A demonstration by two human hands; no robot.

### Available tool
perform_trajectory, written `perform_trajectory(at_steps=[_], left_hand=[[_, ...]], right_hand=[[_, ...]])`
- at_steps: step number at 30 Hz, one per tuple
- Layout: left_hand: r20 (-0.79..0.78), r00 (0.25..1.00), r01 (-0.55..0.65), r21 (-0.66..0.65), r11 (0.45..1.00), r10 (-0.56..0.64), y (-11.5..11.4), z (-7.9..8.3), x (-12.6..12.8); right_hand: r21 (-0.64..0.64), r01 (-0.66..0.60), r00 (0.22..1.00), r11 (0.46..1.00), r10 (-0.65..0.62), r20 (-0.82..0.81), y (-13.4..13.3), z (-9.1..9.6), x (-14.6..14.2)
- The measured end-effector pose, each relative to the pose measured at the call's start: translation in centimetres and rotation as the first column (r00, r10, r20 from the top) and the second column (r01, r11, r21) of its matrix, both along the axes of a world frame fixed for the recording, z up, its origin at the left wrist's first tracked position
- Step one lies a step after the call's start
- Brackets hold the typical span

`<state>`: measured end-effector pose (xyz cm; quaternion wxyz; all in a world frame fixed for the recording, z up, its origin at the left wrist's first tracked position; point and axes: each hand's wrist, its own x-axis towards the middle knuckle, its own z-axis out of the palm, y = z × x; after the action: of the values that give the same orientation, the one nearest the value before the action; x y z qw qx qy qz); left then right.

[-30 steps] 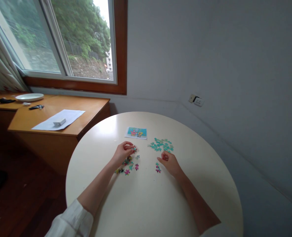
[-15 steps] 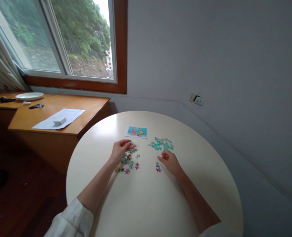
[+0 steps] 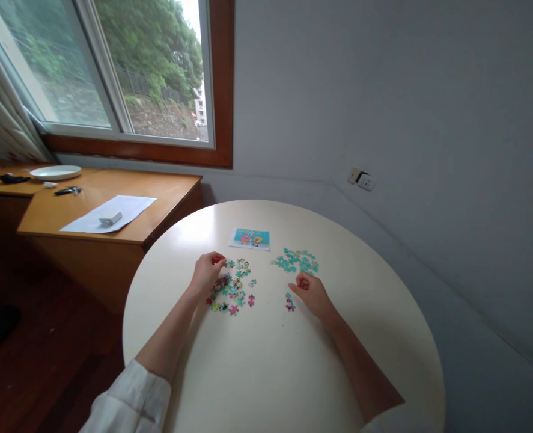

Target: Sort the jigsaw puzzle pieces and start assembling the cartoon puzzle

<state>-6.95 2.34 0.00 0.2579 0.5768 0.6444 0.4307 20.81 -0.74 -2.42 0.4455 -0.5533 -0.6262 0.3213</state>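
On the round cream table (image 3: 266, 373) lie a heap of mixed-colour puzzle pieces (image 3: 232, 287), a cluster of teal pieces (image 3: 295, 260) and a small pink and teal joined bit (image 3: 288, 302). My left hand (image 3: 207, 270) rests at the left edge of the mixed heap, fingers curled in a pinch; what they hold is too small to see. My right hand (image 3: 312, 291) sits curled in a loose fist between the teal cluster and the small joined bit. A reference picture card (image 3: 250, 238) lies beyond the heap.
A wooden desk (image 3: 113, 225) stands to the left with a sheet of paper (image 3: 109, 213), a small grey box (image 3: 110, 218) and a white plate (image 3: 55, 172). A window (image 3: 113, 72) is above it. A wall socket (image 3: 363, 178) is on the right wall.
My left hand has drawn back leftward off the heap, uncovering more of the mixed pieces. My right hand has hardly moved.
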Motion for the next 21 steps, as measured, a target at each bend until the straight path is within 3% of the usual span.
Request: perform_trajectory(at_steps=[6,21], left_hand=[[-0.251,0.968,-0.036,-0.105,0.994,0.008,0.17,-0.36,-0.02],[-0.383,0.923,-0.060,-0.059,0.996,0.033,-0.19,-0.17,0.13]], right_hand=[[-0.002,-0.005,1.000,1.000,0.005,0.003,-0.06,0.12,-0.06],[-0.015,0.014,1.000,1.000,-0.014,-0.002,-0.25,0.60,-0.35]])
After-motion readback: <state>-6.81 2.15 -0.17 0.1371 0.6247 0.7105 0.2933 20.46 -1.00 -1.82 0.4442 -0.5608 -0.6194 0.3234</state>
